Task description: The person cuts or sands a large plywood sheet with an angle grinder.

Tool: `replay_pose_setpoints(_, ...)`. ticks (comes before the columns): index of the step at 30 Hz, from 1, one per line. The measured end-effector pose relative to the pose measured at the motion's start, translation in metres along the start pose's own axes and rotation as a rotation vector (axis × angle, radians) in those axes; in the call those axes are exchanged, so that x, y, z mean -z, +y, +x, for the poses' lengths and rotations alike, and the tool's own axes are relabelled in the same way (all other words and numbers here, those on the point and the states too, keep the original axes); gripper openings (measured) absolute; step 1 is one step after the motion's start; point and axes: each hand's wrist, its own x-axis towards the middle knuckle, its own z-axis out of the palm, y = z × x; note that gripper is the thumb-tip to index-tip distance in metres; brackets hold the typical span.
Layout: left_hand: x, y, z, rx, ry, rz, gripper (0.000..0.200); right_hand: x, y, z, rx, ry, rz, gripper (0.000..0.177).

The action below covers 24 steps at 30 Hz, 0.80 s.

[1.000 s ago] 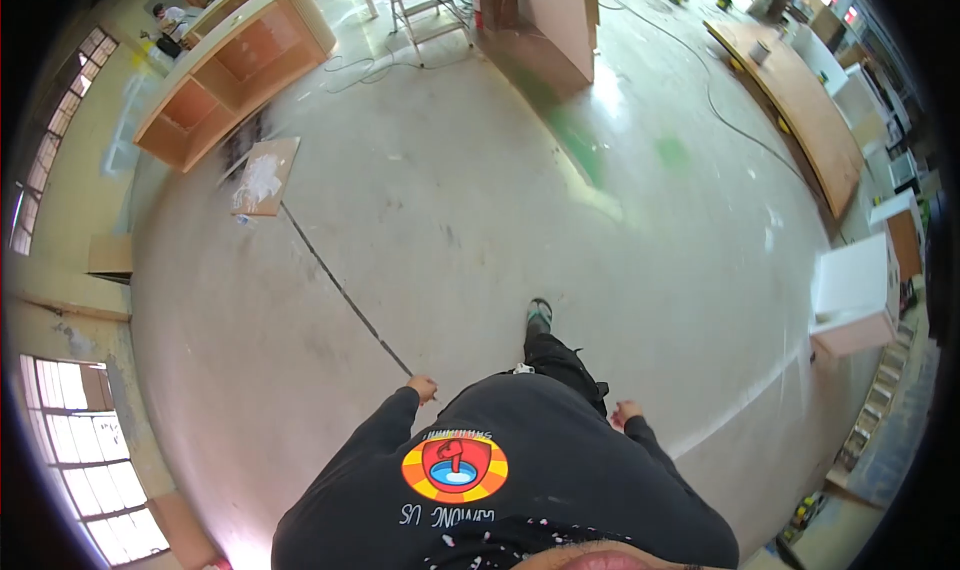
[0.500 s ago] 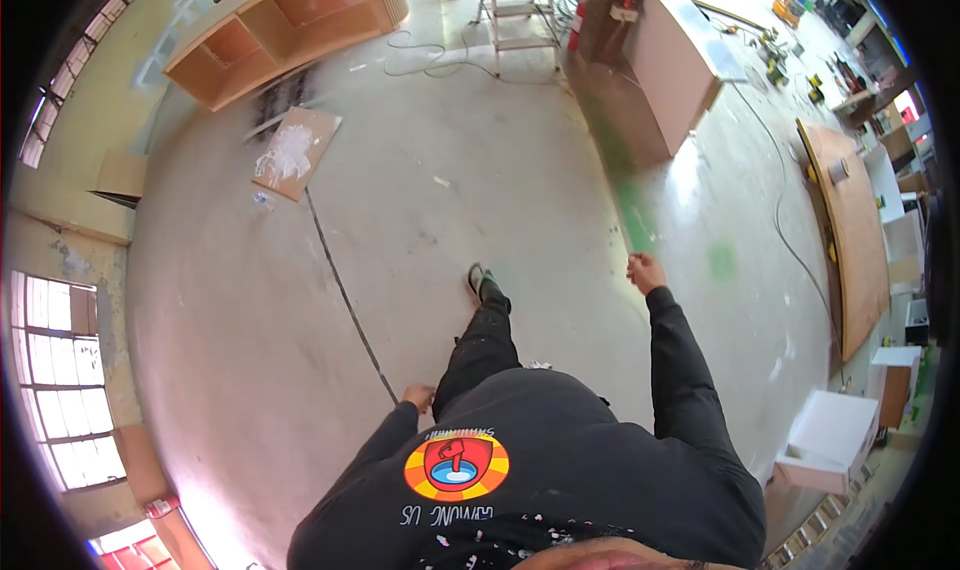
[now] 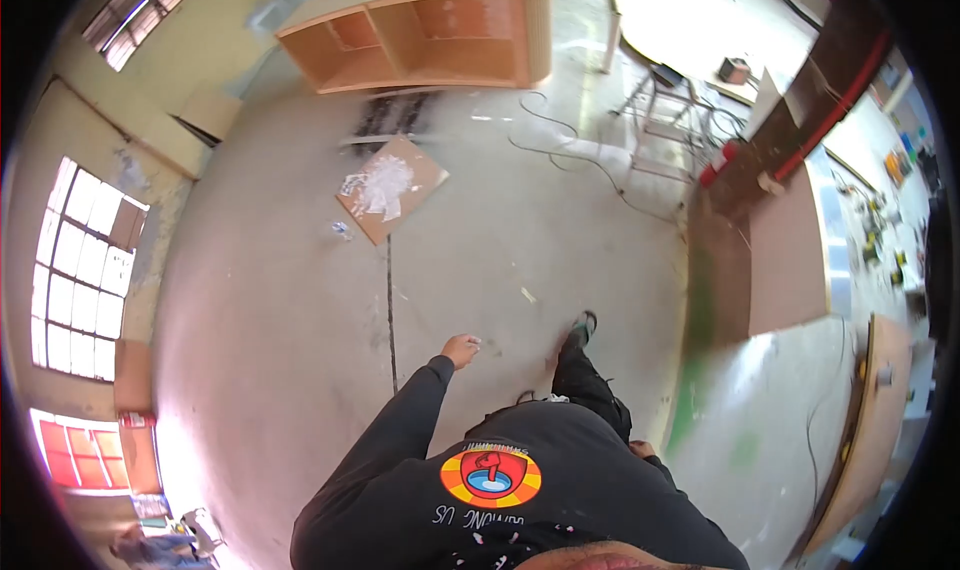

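Note:
My left hand point(image 3: 461, 350) is out in front of my body above the bare floor point(image 3: 480, 260), its fingers curled together. A pale spot shows at its fingertips, too small to name. Close to my right hip is my right hand point(image 3: 641, 449), small in view, its fingers mostly hidden. Neither hand touches any furniture. One foot in a sandal point(image 3: 585, 323) is stretched forward on the floor. Ahead on the left lies a brown board point(image 3: 425, 170) with crumpled whitish material point(image 3: 383, 188) on it.
A two-compartment wooden cabinet point(image 3: 455, 55) stands at the back. Right of it are a stepladder point(image 3: 665, 120), loose cable point(image 3: 600, 175) and a red extinguisher point(image 3: 718, 165). A pale counter point(image 3: 790, 260) and a wooden tabletop point(image 3: 868, 420) line the right. Barred windows point(image 3: 85, 270) are on the left.
My view has turned rightward and moved forward, so the cabinet and board appear nearer. My left hand has swung forward, my right hand back to my hip. The other foot is now in front.

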Motion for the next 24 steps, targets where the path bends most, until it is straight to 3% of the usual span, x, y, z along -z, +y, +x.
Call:
replay_pose_setpoints(3,0.013,0.04,0.054,0.049,0.066,0.05,0.029,0.042,-0.049,0.065,-0.054,-0.006,0.113,0.024)
replay_pose_setpoints(8,0.019,0.047,0.1,0.292,-0.122,0.335,0.03,0.12,-0.149,0.197,-0.159,0.022,0.493,0.02)
replay_pose_setpoints(9,0.022,0.056,0.107,0.338,-0.196,0.391,0.031,0.149,-0.189,0.22,0.076,-0.039,-0.042,0.021)
replay_pose_setpoints(10,0.029,0.06,0.113,0.347,-0.202,0.396,0.031,0.177,-0.228,0.244,0.319,0.027,-0.57,0.024)
replay_pose_setpoints(11,0.039,0.059,0.117,0.282,-0.132,0.287,0.032,0.199,-0.29,0.237,0.44,0.032,-0.964,0.016)
replay_pose_setpoints(12,0.042,0.064,0.125,0.217,-0.068,0.173,0.033,0.216,-0.348,0.251,0.396,0.128,-0.788,0.018)
replay_pose_setpoints(13,0.048,0.089,0.131,0.389,-0.039,0.197,0.035,0.226,-0.397,0.274,0.346,0.225,-0.612,0.021)
replay_pose_setpoints(14,0.053,0.095,0.142,0.397,-0.073,0.219,0.035,0.248,-0.422,0.326,1.085,0.521,-1.122,0.02)
replay_pose_setpoints(15,0.061,0.087,0.155,0.274,-0.035,0.251,0.034,0.257,-0.49,0.283,0.989,0.486,-0.426,0.021)
replay_pose_setpoints(16,0.073,0.088,0.174,0.155,-0.126,0.406,0.033,0.268,-0.539,0.297,0.924,0.538,-0.34,0.021)
replay_pose_setpoints(17,0.084,0.089,0.194,0.02,-0.198,0.565,0.031,0.279,-0.607,0.243,0.861,0.356,-0.021,0.02)
replay_pose_setpoints(18,0.095,0.091,0.213,-0.123,-0.248,0.708,0.03,0.287,-0.639,0.268,0.91,0.31,0.074,0.022)
replay_pose_setpoints(19,0.107,0.097,0.23,-0.182,-0.293,0.762,0.029,0.295,-0.68,0.242,0.915,0.367,-0.022,0.026)
replay_pose_setpoints(22,0.15,0.129,0.3,-0.084,-0.316,0.756,0.025,0.307,-0.743,0.245,0.71,0.263,0.216,0.03)
replay_pose_setpoints(24,0.185,0.164,0.354,-0.108,-0.332,0.848,0.023,0.309,-0.763,0.256,0.591,0.314,0.076,0.031)
